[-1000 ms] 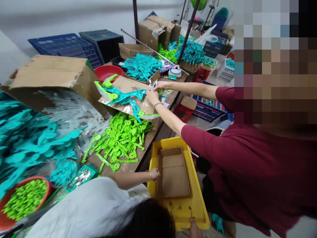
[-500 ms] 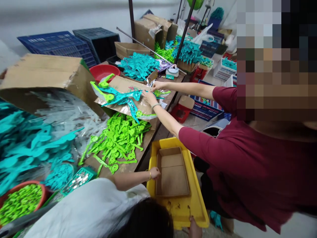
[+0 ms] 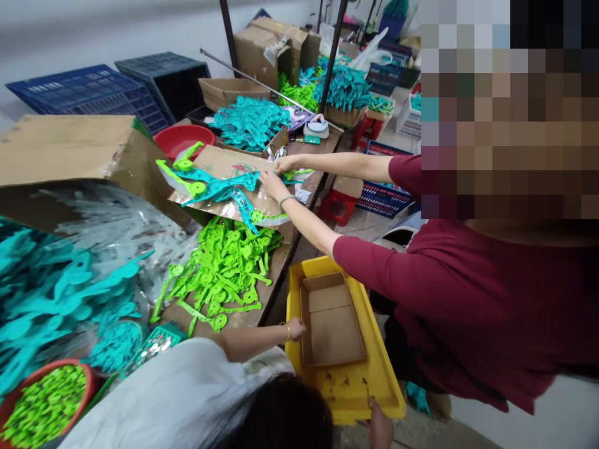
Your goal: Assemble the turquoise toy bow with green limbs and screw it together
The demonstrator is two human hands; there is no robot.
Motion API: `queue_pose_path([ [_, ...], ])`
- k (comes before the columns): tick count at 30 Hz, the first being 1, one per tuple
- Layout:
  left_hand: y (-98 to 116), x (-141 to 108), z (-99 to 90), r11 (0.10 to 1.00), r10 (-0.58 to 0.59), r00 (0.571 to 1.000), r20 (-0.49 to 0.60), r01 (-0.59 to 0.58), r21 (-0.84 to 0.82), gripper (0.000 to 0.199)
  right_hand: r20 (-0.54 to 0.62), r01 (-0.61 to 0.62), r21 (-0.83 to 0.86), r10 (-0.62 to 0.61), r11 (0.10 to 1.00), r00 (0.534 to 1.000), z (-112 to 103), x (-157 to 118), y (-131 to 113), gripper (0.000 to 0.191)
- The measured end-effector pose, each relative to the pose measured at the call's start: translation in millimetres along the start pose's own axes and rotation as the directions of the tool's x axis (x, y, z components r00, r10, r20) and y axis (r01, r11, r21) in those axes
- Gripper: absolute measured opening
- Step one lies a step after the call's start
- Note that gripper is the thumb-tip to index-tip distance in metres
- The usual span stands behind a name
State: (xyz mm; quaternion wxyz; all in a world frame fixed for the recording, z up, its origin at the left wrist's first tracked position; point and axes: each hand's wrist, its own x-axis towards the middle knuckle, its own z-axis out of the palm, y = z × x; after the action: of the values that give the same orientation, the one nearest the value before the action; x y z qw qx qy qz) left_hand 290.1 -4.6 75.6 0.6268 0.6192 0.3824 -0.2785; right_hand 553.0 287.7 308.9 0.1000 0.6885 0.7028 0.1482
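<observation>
A yellow plastic bin [image 3: 347, 388] with a shallow cardboard box [image 3: 333, 330] inside is in front of me. My left hand [image 3: 295, 328], with a yellow bracelet at the wrist, is closed on the bin's left rim beside the box wall. My right hand [image 3: 381, 425] grips the near right corner; its lower part runs out of the picture. Dark hair and a white sleeve cover the lower left. On the table lies a pile of bright green plastic arms with round ends [image 3: 218, 274].
A co-worker in a maroon shirt [image 3: 449, 299] reaches across to long teal parts with green ends [image 3: 229, 184], lying on cardboard [image 3: 224, 159]. Leftward are a tipped carton [image 3: 70, 146], teal parts [image 3: 56, 280] and a red tub [image 3: 87, 377]. A red stool [image 3: 339, 202] stands beyond.
My view has turned slightly, shifting the table leftward. The yellow bin and both my hands sit slightly farther right. The co-worker's hands remain at the teal parts.
</observation>
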Motion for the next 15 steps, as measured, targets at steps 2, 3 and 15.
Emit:
queue_pose_path([
  [2,2,3,-2.8,0.996,-0.071,0.997,0.024,0.070,0.050,0.031,0.019,-0.026,-0.024,0.026,0.999,0.999,-4,-1,2,0.031],
  [3,3,5,-4.4,0.993,-0.098,0.995,0.025,0.096,0.070,0.031,0.027,-0.036,-0.029,0.036,0.999,0.999,-6,-2,3,0.033],
  [15,-5,40,-18.2,0.956,-0.276,0.961,-0.024,0.277,0.100,0.031,-0.031,0.051,0.079,-0.049,0.996,0.998,-29,-149,45,0.051],
])
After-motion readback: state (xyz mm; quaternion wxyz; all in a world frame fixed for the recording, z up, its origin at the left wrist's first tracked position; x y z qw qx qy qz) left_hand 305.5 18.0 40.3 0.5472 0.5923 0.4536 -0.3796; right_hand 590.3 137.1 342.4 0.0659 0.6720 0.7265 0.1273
